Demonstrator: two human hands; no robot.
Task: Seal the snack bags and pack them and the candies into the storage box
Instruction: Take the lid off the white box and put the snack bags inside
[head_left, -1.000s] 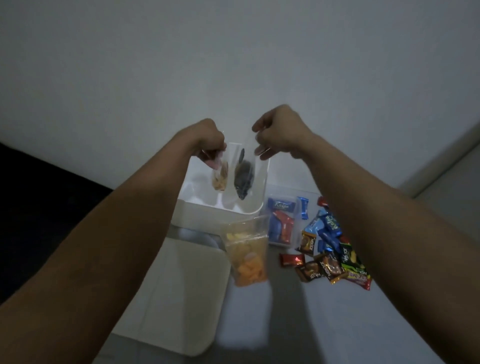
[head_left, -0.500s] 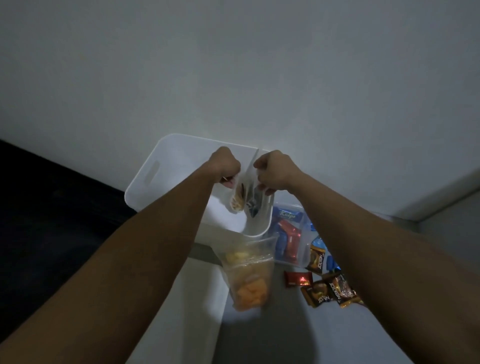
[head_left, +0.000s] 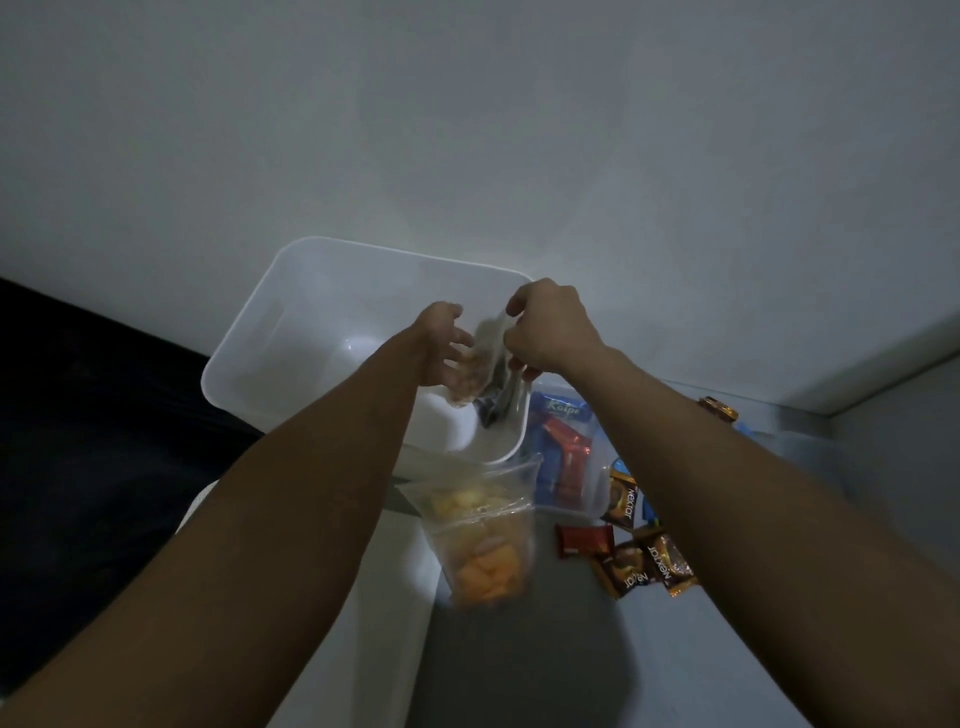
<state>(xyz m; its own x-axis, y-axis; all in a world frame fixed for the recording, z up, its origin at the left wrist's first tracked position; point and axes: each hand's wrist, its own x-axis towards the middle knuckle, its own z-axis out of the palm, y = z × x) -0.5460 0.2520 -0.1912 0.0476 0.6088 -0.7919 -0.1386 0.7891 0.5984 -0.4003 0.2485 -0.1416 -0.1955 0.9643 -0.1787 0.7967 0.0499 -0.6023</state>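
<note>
Storage box (head_left: 291, 332): translucent white. Snack bag (head_left: 480, 540): clear, orange and yellow pieces inside. Candies (head_left: 641, 566): brown-gold wrappers, white lettering; one red (head_left: 584, 540). Small clear tub (head_left: 563, 467): blue and red packets. Worktop (head_left: 545, 665): grey-white.

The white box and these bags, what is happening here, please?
A person is lowering a clear snack bag into the white storage box. The right hand pinches the bag's top, while the left hand lies against its side with relaxed fingers. A second bag of orange snacks stands in front of the box, with its top not closed. Wrapped candies lie on the table, not packed yet.
</note>
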